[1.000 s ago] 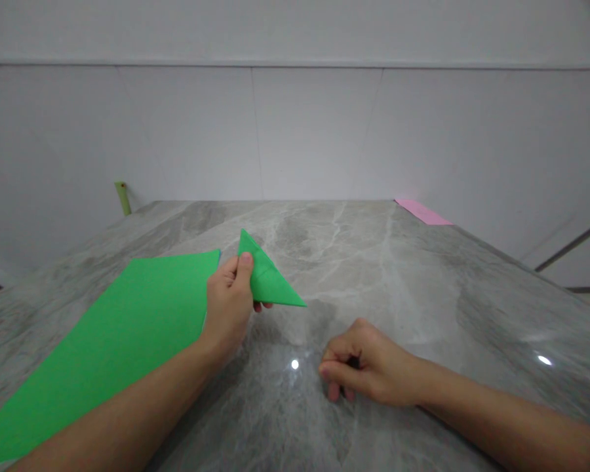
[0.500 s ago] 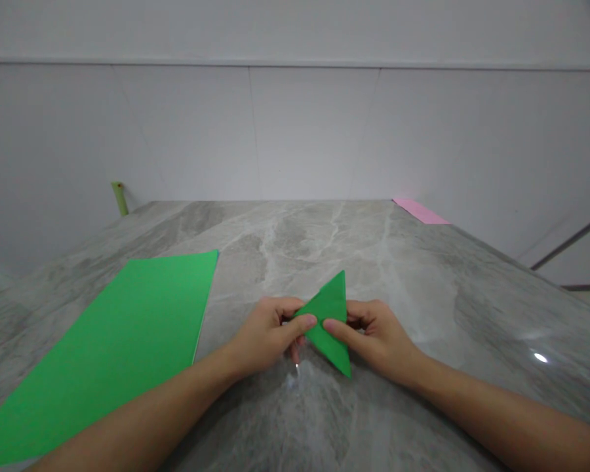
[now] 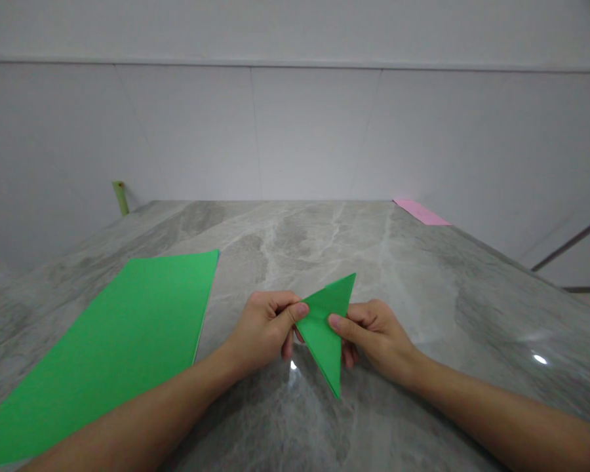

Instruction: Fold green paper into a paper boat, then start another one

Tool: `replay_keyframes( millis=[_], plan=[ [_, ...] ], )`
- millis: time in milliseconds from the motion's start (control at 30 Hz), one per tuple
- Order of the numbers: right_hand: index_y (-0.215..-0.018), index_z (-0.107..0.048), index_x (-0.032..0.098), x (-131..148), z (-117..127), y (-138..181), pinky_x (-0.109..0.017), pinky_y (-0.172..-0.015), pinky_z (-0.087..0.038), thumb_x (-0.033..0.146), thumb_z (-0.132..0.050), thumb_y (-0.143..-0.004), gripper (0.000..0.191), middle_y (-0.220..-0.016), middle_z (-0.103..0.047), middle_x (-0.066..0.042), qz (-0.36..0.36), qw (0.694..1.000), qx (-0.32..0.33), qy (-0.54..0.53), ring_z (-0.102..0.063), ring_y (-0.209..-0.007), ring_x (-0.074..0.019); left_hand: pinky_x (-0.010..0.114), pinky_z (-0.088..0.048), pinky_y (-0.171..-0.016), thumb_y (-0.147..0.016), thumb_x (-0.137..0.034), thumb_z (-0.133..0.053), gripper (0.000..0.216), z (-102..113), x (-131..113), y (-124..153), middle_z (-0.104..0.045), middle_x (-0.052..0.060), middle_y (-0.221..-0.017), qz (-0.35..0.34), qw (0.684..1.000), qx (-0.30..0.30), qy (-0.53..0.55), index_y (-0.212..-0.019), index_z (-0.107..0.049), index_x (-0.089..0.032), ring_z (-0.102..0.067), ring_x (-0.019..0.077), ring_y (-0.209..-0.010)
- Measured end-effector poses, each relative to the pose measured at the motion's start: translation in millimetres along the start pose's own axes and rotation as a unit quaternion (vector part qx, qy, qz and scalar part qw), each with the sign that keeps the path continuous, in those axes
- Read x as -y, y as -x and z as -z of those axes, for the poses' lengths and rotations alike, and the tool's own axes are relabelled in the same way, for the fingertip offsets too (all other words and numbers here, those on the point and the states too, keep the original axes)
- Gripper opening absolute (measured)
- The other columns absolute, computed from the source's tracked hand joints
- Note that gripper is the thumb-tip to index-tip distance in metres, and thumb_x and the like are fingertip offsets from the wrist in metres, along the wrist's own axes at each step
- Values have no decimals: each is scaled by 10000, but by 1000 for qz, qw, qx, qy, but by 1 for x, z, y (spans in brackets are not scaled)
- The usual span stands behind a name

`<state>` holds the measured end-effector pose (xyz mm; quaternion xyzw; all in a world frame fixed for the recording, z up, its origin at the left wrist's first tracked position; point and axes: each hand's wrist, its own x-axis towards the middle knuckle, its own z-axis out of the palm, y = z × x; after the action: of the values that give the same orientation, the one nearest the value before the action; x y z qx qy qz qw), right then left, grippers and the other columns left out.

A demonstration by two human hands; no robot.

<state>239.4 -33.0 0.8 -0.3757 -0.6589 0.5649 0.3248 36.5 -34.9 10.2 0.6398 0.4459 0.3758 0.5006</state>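
The left hand (image 3: 265,333) pinches the near-left corner of a green triangle (image 3: 323,316) between thumb and fingers, its thumb lying on top. The right hand (image 3: 379,341) has closed on the triangle's right edge, thumb on the face, fingers behind. The triangle is between the two hands, above the grey table (image 3: 423,275), one point aimed away and one toward the person. A green sheet (image 3: 142,334) lies flat to the left, apart from it; a pink sheet (image 3: 421,213) lies at the far right edge, by the wall (image 3: 314,131)
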Motion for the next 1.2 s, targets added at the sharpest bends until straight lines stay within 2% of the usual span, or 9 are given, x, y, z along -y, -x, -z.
replay_keyframes(
  millis=[100, 233, 367, 467, 533, 600, 700, 1000, 1200],
  plan=[
    [-604, -569, 168, -2, -2, -1, -194, -383, -352, 662, -474, -911, 589, -448, -535, 16, 20, 999, -5, 25, -492, -372, -89, 190, -315, -370, -879, -453, -513, 379, 2, 3, -3, -493, -41, -376, -1, 1000, -10, -1, -621, -547, -177, -456, 99, -306],
    [-637, -579, 168, -2, -1, -1, -206, -449, -424, 604, -427, -960, 564, -524, -590, -9, 74, 996, -14, 53, -562, -449, -111, 181, -324, -369, -911, -499, -498, 412, 4, 11, -7, -504, -39, -383, -2, 1000, -2, 24, -654, -521, -177, -470, 99, -311],
    [-680, -609, 171, 0, 2, 1, -206, -466, -416, 480, -491, -971, 441, -540, -588, 6, 128, 983, -30, 127, -565, -462, -108, 202, -411, -392, -917, -446, -530, 331, -2, 14, -6, -648, -7, -631, 5, 997, 27, 77, -1057, -589, -152, -553, 114, -393],
    [-650, -613, 169, 1, 2, 1, -214, -482, -387, 411, -507, -971, 416, -528, -578, 9, 165, 966, -43, 193, -529, -470, -101, 271, -548, -643, -896, -387, -609, 436, -7, 13, -2, -683, 64, -1000, -28, 993, 54, 104, -1275, -528, -186, -680, 161, -738],
    [-621, -594, 167, 1, 1, 1, -217, -487, -371, 384, -530, -961, 408, -525, -562, 12, 184, 957, -55, 219, -500, -476, -95, 320, -543, -811, -869, -363, -671, 526, -9, 12, 1, -655, 77, -1102, -39, 988, 88, 121, -1336, -486, -207, -664, 201, -946],
    [-626, -587, 166, 1, 0, 1, -213, -487, -364, 366, -549, -950, 383, -533, -545, 19, 198, 952, -65, 226, -479, -480, -89, 354, -527, -878, -821, -326, -742, 658, -9, 11, 4, -623, 81, -1166, -37, 984, 119, 128, -1388, -422, -233, -639, 223, -1028],
    [-662, -601, 165, 1, 0, 2, -208, -493, -368, 339, -559, -946, 336, -558, -542, 23, 222, 946, -73, 227, -475, -493, -85, 382, -513, -917, -774, -262, -789, 766, -9, 9, 7, -587, 85, -1211, -42, 984, 135, 104, -1413, -365, -247, -623, 229, -1050],
    [-770, -648, 173, 0, -2, 2, -222, -511, -410, 347, -558, -948, 266, -623, -597, 1, 234, 942, -75, 229, -521, -537, -108, 410, -521, -896, -823, -247, -693, 646, -9, 6, 8, -597, 77, -1117, -53, 990, 121, 53, -1375, -359, -220, -628, 247, -1025],
    [-858, -661, 164, -1, -2, 2, -225, -525, -431, 373, -571, -940, 242, -661, -619, -4, 207, 952, -61, 217, -553, -554, -116, 420, -492, -955, -825, -224, -676, 609, -9, 8, 9, -586, 85, -1158, -61, 988, 125, 68, -1347, -362, -221, -585, 269, -1152]
  ],
)
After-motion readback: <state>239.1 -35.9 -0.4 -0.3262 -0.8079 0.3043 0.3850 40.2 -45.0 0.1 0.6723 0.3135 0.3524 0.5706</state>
